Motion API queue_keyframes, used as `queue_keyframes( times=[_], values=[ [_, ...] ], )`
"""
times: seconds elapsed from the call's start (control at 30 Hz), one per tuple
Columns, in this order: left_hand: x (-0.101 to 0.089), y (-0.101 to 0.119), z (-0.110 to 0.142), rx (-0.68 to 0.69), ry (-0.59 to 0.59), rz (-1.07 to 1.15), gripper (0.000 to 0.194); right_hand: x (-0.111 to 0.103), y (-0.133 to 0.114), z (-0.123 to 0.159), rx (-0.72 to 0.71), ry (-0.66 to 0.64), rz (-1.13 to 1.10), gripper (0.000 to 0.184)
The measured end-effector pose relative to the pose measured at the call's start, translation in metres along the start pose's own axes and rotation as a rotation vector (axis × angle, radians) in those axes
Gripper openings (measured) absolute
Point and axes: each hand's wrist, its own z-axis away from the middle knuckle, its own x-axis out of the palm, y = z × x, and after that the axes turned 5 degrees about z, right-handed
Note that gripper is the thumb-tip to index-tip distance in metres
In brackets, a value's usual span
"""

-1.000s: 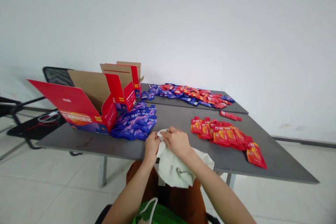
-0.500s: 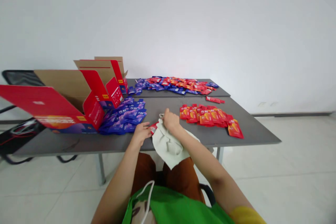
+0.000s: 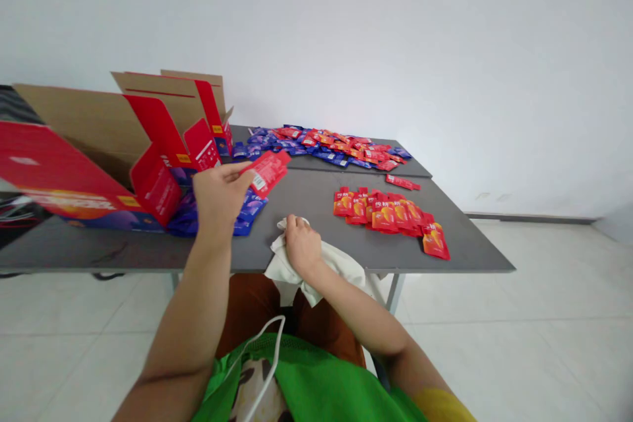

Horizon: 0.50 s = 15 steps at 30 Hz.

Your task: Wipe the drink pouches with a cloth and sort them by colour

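My left hand (image 3: 222,190) is raised over the left part of the table, its fingers closed on one end of a red pouch (image 3: 270,170). The pouch is tilted, with its printed back and barcode showing. Below it lie overlapping purple pouches (image 3: 250,211), partly hidden by my wrist. At the table's front edge my right hand (image 3: 302,241) is closed on a white cloth (image 3: 341,262), part of which hangs over the edge. To the right of that hand a row of red pouches (image 3: 383,212) lies overlapping, fronts up.
Open red cartons (image 3: 93,204) with raised flaps stand along the left side. A mixed heap of red and purple pouches (image 3: 326,145) covers the back of the grey table (image 3: 306,188). One red pouch (image 3: 403,182) lies apart at the right. A white wall rises behind.
My left hand has lifted the red pouch up and left, away from the cloth. My right hand, still gripping the cloth, is lower and slightly further left. The view has shifted a little.
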Motion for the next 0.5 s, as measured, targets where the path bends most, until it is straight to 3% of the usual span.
queue_keyframes(
  times=[0.13, 0.23, 0.37, 0.5],
  values=[
    [0.068, 0.012, -0.012, -0.031, -0.163, 0.142, 0.027, 0.004, -0.008, -0.004, -0.011, 0.019, 0.024, 0.018],
    [0.118, 0.016, 0.001, 0.068, -0.174, -0.099, 0.025, 0.007, -0.007, -0.009, -0.018, 0.023, -0.024, 0.023],
    [0.164, 0.022, 0.036, 0.268, -0.299, -0.472, 0.029, 0.011, -0.004, -0.011, -0.031, 0.016, -0.066, 0.023],
    [0.196, 0.014, 0.071, 0.585, -0.601, -0.661, 0.032, 0.018, -0.002, -0.013, 0.012, 0.068, -0.063, 0.022]
  ],
)
